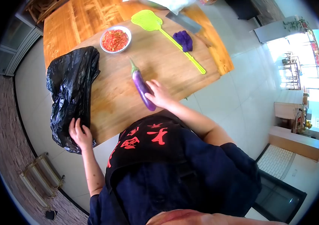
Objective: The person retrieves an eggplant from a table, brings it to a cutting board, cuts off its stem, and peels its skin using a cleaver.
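Head view: a long, glossy purple, green-stemmed eggplant (141, 88) lies near frame centre on a light-brown wooden board (110, 88). Right hand (160, 95): touches the eggplant's right side; grip apart. Left hand (80, 135), lower left: on a crinkled black plastic bag (72, 80); grip apart, fingers spread.

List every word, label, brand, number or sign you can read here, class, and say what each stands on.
Red characters on the black apron: too slanted and distorted to quote with certainty.
Black plastic bag, eggplant, green fly swatter: no lettering visible.
Background: nothing readable.
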The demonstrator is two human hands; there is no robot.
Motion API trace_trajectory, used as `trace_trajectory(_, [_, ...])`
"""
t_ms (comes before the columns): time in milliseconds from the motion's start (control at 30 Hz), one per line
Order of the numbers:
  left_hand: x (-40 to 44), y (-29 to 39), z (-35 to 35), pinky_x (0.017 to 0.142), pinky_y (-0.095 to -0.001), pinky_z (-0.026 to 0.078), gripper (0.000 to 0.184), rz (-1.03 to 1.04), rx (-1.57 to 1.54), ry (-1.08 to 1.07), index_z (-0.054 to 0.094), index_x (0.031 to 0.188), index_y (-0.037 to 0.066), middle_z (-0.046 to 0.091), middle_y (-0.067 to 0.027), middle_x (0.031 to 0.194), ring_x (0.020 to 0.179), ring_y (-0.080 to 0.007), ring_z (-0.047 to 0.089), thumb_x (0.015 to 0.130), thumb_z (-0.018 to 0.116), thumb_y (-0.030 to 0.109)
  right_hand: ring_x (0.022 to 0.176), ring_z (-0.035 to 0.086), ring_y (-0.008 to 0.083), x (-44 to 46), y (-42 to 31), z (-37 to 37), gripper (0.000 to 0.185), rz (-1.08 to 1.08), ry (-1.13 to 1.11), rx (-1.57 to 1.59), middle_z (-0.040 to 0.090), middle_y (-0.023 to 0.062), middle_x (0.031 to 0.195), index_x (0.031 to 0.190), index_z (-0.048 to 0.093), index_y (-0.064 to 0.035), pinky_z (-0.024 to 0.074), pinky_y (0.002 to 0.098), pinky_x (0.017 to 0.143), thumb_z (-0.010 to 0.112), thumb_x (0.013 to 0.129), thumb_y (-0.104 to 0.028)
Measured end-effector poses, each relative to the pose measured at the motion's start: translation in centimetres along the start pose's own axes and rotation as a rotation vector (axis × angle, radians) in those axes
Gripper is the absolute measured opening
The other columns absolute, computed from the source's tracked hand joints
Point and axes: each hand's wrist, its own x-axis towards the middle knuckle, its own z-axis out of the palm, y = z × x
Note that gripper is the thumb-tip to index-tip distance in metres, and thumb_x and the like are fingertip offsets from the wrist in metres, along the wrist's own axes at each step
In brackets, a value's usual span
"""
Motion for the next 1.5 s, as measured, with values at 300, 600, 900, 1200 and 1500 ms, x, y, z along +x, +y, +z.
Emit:
trace_trajectory(300, [3.5,15.3,11.0,0.09,-0.0433,0.045,0.067,-0.342,-0.424,-0.479,0.037,0.135,0.001,0.053,-0.0236,0.114,0.104,-0.0376,0.053,0.078,0.068,0.02,0.116,0.047,0.0345,4.2,14.0,-11.7,0.058,0.386,0.195,-0.405,0.051,0.0182,0.12,0.129,0.046,-0.0082,0.0412,0.0445,0.095,0.068,0.077,-0.02])
trace_trajectory(600, [4.7,22.6,15.5,0.093,-0.0462,0.041,0.08,-0.431,-0.264,-0.42,0.023,0.144,0.007,0.047,-0.0248,0.119,0.108,-0.0409,0.049,0.077,0.066,0.017,0.067,0.062,0.0331,5.1,24.0,-14.7,0.033,0.119,0.224,-0.461,0.062,0.0134,0.083,0.108,0.05,-0.0123,0.0501,0.046,0.054,0.063,0.077,-0.016])
trace_trajectory(900, [5.3,25.3,15.9,0.094,-0.0473,0.041,0.074,-0.549,-0.09,-0.413,0.026,0.143,0.009,0.046,-0.0253,0.121,0.11,-0.0421,0.047,0.078,0.06,0.015,0.084,0.062,0.0325,19.9,16.2,-30.3,0.036,-0.17,0.125,-0.354,0.062,0.0145,0.099,0.115,0.054,-0.0099,0.0508,0.0429,0.07,0.062,0.082,-0.022])
trace_trajectory(1200, [5.2,25.3,16.8,0.094,-0.0472,0.041,0.074,-0.567,-0.017,-0.415,0.027,0.143,0.008,0.047,-0.0256,0.121,0.11,-0.0421,0.047,0.077,0.061,0.018,0.12,0.044,0.0369,21.2,20.6,-19.8,0.054,-0.222,-0.302,-0.33,0.039,0.0196,0.137,0.128,0.052,-0.0216,0.0421,0.0428,0.099,0.067,0.076,-0.02])
trace_trajectory(1500, [5.4,25.3,16.6,0.093,-0.047,0.042,0.074,-0.54,0.009,-0.396,0.028,0.143,0.007,0.049,-0.0243,0.12,0.108,-0.0413,0.049,0.077,0.061,0.018,0.119,0.046,0.0379,29.0,18.8,-20.0,0.053,-0.262,0.321,-0.019,0.044,0.0235,0.13,0.128,0.049,-0.0072,0.0393,0.0434,0.1,0.065,0.078,-0.017])
